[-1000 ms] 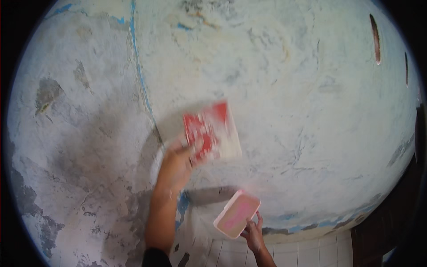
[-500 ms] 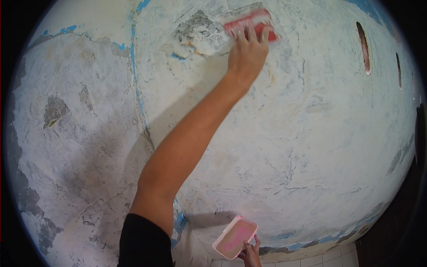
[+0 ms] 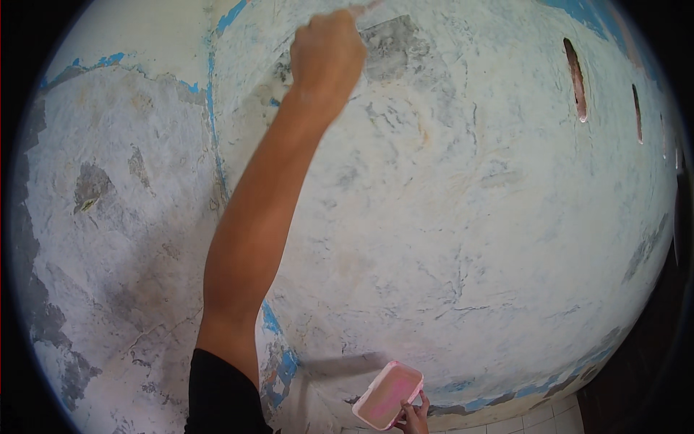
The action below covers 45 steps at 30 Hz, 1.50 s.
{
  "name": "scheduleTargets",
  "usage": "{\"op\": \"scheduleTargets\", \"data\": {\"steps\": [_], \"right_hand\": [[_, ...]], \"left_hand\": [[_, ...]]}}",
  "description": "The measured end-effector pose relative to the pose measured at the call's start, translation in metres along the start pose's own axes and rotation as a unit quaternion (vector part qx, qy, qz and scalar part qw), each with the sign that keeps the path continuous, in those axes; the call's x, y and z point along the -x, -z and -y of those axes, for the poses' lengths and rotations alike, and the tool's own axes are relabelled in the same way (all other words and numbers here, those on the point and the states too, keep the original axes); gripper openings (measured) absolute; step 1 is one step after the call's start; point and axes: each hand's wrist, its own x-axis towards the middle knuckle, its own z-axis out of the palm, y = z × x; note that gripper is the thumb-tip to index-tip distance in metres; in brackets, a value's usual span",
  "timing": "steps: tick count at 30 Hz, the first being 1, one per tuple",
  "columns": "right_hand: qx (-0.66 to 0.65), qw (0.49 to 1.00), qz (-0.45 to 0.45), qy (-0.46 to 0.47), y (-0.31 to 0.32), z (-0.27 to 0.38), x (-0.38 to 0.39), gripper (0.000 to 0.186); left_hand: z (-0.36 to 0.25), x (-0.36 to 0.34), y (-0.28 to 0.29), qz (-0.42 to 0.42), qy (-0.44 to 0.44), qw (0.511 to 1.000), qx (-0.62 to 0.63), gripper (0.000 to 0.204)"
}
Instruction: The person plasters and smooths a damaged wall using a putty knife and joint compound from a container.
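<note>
High on the wall, my left hand is closed on the red-and-white flat tool, which is mostly hidden behind it, with a blurred edge showing at upper right. A rough grey patch of bare plaster lies beside that hand. Low in the view, my right hand grips a shallow pink-rimmed plastic container holding a beige, pink-streaked substance.
The mottled wall has peeling blue paint, a corner line on the left and several narrow slots at upper right. Pale floor tiles and a dark brown surface show at lower right.
My left hand rose from mid-wall to near the top, then moved left with the tool, uncovering part of the grey patch. The container in my right hand sits lower in the view.
</note>
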Motion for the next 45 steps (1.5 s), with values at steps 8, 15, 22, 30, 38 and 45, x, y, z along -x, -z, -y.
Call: {"op": "scheduleTargets", "data": {"steps": [8, 15, 22, 30, 38, 45], "right_hand": [[0.013, 1.0, 0.008, -0.008, -0.001, -0.006, -0.005, 0.083], [0.009, 1.0, -0.001, 0.002, 0.004, -0.01, -0.008, 0.083], [0.004, 1.0, 0.021, -0.003, 0.002, -0.016, -0.012, 0.081], [0.016, 1.0, 0.016, 0.004, -0.006, -0.015, -0.017, 0.083], [0.027, 0.999, 0.039, 0.005, -0.014, -0.018, -0.013, 0.083], [0.04, 0.997, 0.05, -0.037, -0.025, -0.006, -0.002, 0.079]], "left_hand": [[-0.08, 0.043, -0.03, 0.099, 0.085, 0.976, 0.176, 0.053], [-0.094, 0.054, 0.014, 0.172, -0.004, 0.977, 0.128, 0.043], [-0.058, 0.135, -0.003, 0.163, -0.109, 0.981, 0.007, 0.05], [-0.06, 0.08, 0.079, 0.288, 0.081, 0.936, 0.185, 0.069], [-0.019, 0.066, 0.022, 0.267, 0.161, 0.945, 0.102, 0.078], [-0.072, 0.128, 0.046, 0.264, -0.078, 0.952, 0.133, 0.064]]}}
